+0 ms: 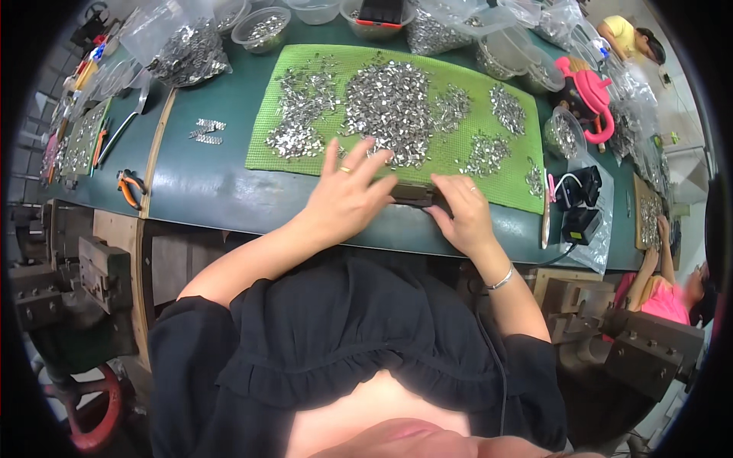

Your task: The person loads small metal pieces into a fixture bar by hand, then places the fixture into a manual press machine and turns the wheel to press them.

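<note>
Clear plastic bags (pixel 179 46) along table's far edge

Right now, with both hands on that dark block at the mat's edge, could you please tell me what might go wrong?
1. The left hand reaches over the heap of small metal pieces; a sweep could scatter them off the green mat.
2. The dark block, which the right hand also grips, sits near the table edge and might slip off.
</note>
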The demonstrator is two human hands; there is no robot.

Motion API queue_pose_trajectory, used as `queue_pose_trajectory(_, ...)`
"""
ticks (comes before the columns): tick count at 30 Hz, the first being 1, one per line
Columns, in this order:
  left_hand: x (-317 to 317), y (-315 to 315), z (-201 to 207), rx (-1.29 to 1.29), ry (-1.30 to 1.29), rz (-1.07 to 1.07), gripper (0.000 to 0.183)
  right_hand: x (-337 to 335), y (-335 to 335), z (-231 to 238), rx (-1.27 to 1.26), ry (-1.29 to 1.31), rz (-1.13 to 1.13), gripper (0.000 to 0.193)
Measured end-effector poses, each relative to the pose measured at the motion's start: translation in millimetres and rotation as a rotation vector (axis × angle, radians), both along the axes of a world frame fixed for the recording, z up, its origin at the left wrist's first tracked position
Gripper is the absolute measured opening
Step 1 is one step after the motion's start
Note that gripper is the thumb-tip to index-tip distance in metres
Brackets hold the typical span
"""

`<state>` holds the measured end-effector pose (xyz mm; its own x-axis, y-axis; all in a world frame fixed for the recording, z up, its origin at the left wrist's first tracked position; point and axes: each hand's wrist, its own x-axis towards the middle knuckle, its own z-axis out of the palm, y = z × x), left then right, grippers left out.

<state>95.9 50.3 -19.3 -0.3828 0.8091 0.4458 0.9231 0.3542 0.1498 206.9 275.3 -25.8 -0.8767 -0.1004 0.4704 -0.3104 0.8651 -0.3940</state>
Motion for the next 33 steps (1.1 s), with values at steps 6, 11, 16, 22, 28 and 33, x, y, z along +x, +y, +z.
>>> queue_pose_trajectory(6,0,25,-10,-0.04,0.03,-0.101,0.038,6,-8,-4,-0.265,-0.015,-0.127,0.059)
queue_pose_trajectory(11,-8,-23,-5,0.479,-0.181,-0.225,0.04,6,-11,-10,-0.306,-0.052,-0.18,0.056)
queue_pose_trajectory(16,-5,-117,-12,0.871,-0.603,0.22,0.046,6,-17,-10,-0.383,-0.013,-0.185,0.051)
queue_pose_trajectory(22,-22,-106,3,0.139,-0.099,0.371,0.041,0,-26,-15,-0.37,0.016,-0.154,0.049)
queue_pose_trajectory(28,-13,-28,1,-0.061,0.003,0.127,0.023,2,-26,-8,-0.364,0.01,-0.154,0.049)
queue_pose_trajectory(33,-16,-21,14,0.159,-0.288,0.052,0.013,-2,-28,-3,-0.443,-0.069,-0.15,0.049)
